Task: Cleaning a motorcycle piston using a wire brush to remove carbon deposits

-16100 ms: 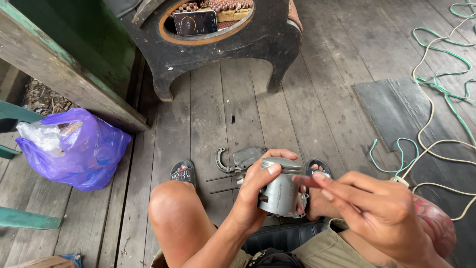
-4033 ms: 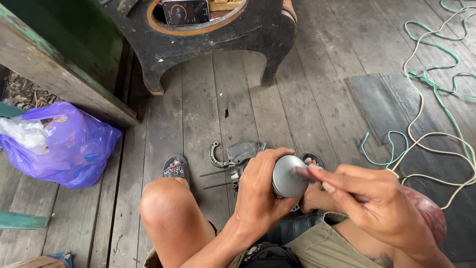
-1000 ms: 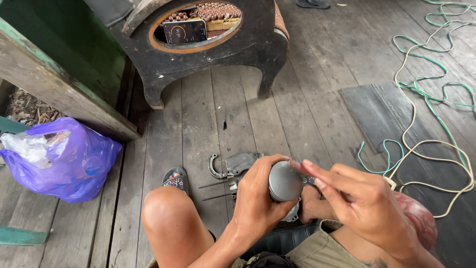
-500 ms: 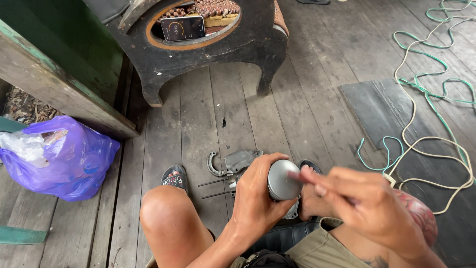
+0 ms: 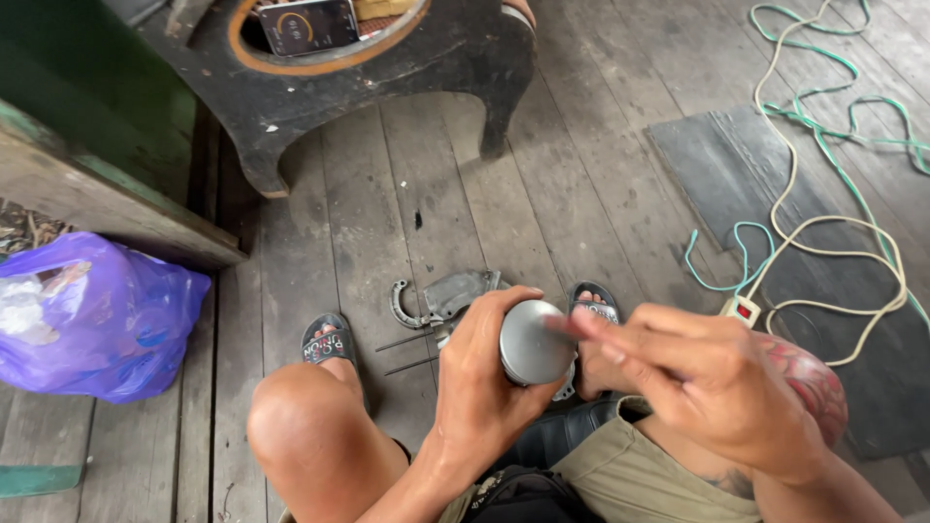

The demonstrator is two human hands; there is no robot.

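grey metal cylinder (image 5: 536,341), seemingly round-ended, upright

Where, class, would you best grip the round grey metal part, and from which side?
Grip the round grey metal part around its curved side wall, from the left, as the left hand does. That probably leaves its flat round end face free for the right hand, whose fingertips reach it.
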